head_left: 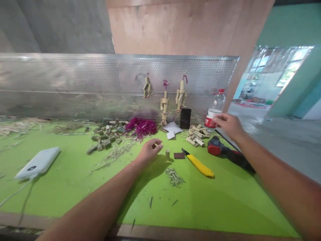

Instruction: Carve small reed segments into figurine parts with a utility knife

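My left hand [150,149] hovers just left of a short bamboo piece [167,153] standing upright on the green tabletop [215,204]. Its thumb and fingers are curved and slightly apart, with nothing visible between them. On the right, my right hand [230,126] is raised in front of a clear plastic bottle [215,108] with a red cap. Its fingertips are pinched together; whatever they may hold cannot be made out. Between the hands lie a brown sanding block [179,155], a yellow utility knife [200,165] and a pile of cut bamboo tubes [198,135].
A red and black power tool [220,149] lies under my right forearm. Bamboo figures [165,106] stand or hang by the perforated metal panel [100,80]. Purple string [141,128], bamboo pieces [101,142], a black phone [185,118], shavings [175,177] and a white power bank [38,163] surround the hands.
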`<move>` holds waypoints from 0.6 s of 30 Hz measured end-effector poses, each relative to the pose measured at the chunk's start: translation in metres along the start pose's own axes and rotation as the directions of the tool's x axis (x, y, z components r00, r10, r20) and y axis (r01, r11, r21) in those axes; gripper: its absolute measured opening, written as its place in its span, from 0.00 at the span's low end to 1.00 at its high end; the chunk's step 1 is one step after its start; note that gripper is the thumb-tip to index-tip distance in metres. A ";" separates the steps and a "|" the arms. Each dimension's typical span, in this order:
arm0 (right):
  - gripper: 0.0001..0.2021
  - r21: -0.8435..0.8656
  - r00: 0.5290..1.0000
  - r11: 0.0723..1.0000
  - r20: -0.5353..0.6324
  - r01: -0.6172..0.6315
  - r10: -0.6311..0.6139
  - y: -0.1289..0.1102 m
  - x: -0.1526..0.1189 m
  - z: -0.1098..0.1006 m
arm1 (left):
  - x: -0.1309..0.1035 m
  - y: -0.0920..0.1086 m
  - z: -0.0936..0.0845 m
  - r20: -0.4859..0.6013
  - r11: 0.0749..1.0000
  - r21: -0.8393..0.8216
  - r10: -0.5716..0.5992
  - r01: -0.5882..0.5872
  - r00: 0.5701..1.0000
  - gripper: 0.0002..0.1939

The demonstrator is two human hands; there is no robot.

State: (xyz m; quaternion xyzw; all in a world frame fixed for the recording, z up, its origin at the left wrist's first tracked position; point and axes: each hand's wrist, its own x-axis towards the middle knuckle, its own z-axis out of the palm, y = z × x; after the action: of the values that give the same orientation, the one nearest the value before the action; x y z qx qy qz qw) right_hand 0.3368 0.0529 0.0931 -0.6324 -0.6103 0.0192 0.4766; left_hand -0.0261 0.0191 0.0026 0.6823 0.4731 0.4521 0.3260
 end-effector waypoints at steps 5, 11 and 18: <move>0.21 -0.238 0.860 0.960 0.510 0.149 -0.007 -0.044 -0.085 0.011 | -0.011 0.008 0.006 0.131 0.992 0.104 0.055 -0.069 0.990 0.29; 0.31 -0.452 0.822 0.853 0.568 0.260 0.050 -0.056 -0.144 0.043 | -0.009 0.004 0.015 0.231 0.983 0.153 0.064 -0.101 0.971 0.33; 0.27 -0.491 0.883 0.856 0.459 0.162 0.096 -0.033 -0.140 0.057 | -0.005 0.004 0.017 0.258 0.942 0.232 0.180 -0.242 0.949 0.21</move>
State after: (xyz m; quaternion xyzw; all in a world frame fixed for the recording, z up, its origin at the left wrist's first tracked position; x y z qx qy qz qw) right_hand 0.2425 -0.0314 0.0047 -0.7021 -0.7003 -0.0015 0.1287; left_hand -0.0099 0.0132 -0.0017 0.8144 0.4105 0.3354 0.2359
